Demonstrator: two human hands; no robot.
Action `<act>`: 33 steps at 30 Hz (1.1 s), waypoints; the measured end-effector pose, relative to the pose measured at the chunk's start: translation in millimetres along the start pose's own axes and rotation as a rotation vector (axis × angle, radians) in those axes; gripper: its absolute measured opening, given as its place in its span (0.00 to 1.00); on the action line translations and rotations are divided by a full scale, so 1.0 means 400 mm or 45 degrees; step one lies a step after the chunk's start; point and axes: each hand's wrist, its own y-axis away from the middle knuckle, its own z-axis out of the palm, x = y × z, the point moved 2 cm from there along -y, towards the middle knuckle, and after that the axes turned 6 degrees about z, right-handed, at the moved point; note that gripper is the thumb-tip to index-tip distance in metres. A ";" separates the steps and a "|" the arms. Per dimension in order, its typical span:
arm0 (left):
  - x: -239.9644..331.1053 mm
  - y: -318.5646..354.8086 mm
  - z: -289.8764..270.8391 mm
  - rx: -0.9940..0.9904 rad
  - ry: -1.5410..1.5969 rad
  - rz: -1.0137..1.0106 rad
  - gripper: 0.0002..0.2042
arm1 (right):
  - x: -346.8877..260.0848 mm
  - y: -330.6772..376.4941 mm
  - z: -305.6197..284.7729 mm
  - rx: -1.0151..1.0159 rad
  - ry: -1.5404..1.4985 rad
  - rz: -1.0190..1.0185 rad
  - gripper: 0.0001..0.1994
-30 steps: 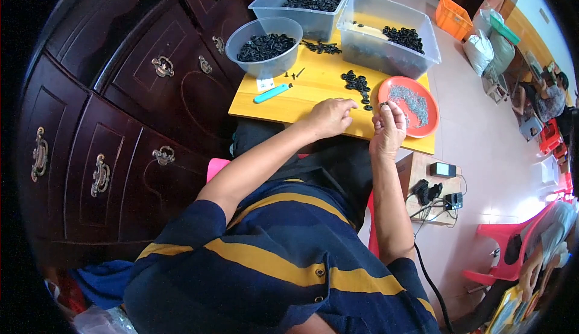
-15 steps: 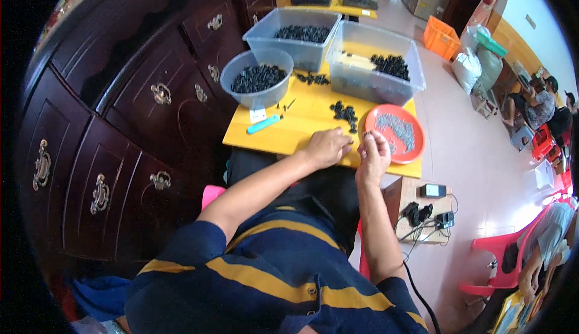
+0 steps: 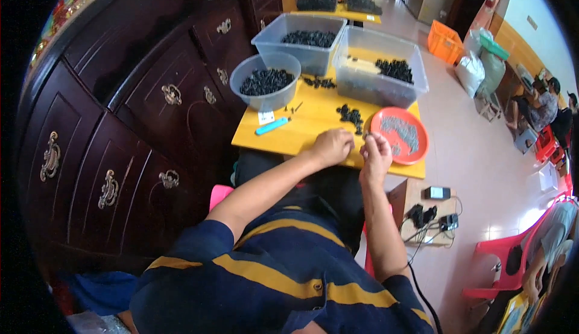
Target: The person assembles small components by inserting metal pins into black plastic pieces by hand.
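Over the front edge of the yellow table point(image 3: 313, 130), my left hand point(image 3: 333, 147) is closed with its fingers curled. Whatever sits in them is hidden. Just to its right, my right hand point(image 3: 377, 151) pinches thumb against fingertips. Anything between those tips is too small to name. Beside the right hand lies an orange-red plate point(image 3: 386, 112) with many small grey metal pieces point(image 3: 403, 132). Behind my hands is a loose pile of small black parts point(image 3: 350, 115). A turquoise strip-shaped tool point(image 3: 272, 126) rests left of them, near a white label point(image 3: 265, 117).
Behind stand a round clear tub point(image 3: 240, 68) and two clear bins, the left bin point(image 3: 313, 61) and right bin point(image 3: 381, 91), holding black parts. Dark cabinets point(image 3: 145, 111) line the left. A wooden box point(image 3: 410, 189) with adapters and cables is at right. People sit farther right.
The whole view has shifted slightly, so the table and bins sit a little lower and farther right. Both hands stay close together in nearly the same pose.
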 end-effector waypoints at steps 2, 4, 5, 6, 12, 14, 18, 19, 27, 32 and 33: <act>0.016 0.002 -0.023 0.121 0.309 -0.134 0.05 | -0.012 -0.003 0.014 0.047 -0.030 0.052 0.07; 0.030 0.017 -0.039 0.174 0.664 -0.380 0.05 | -0.012 -0.002 0.016 0.052 -0.040 0.087 0.07; 0.029 0.030 -0.035 0.225 0.826 -0.412 0.04 | -0.009 0.002 0.023 0.048 -0.093 0.156 0.08; 0.040 0.038 -0.035 0.213 0.881 -0.432 0.04 | -0.008 0.004 0.026 0.051 -0.147 0.220 0.08; 0.120 0.071 -0.019 -0.021 1.104 -0.398 0.08 | 0.004 0.007 0.018 0.018 -0.349 0.357 0.12; 0.122 0.087 -0.004 -0.049 1.126 -0.348 0.10 | 0.002 0.011 0.025 -0.016 -0.397 0.407 0.12; 0.124 0.092 -0.007 -0.072 1.013 -0.348 0.11 | 0.017 -0.004 0.012 -0.175 -0.468 0.458 0.12; 0.123 0.093 -0.010 -0.079 0.948 -0.308 0.11 | 0.019 -0.004 0.010 -0.171 -0.469 0.461 0.12; 0.142 0.093 -0.036 -0.117 0.747 -0.291 0.10 | 0.012 0.007 0.018 -0.214 -0.455 0.512 0.13; 0.145 0.095 -0.049 -0.136 0.743 -0.249 0.10 | 0.012 0.007 0.017 -0.238 -0.481 0.558 0.13; 0.147 0.095 -0.054 -0.135 0.740 -0.248 0.10 | 0.014 0.006 0.020 -0.280 -0.510 0.579 0.14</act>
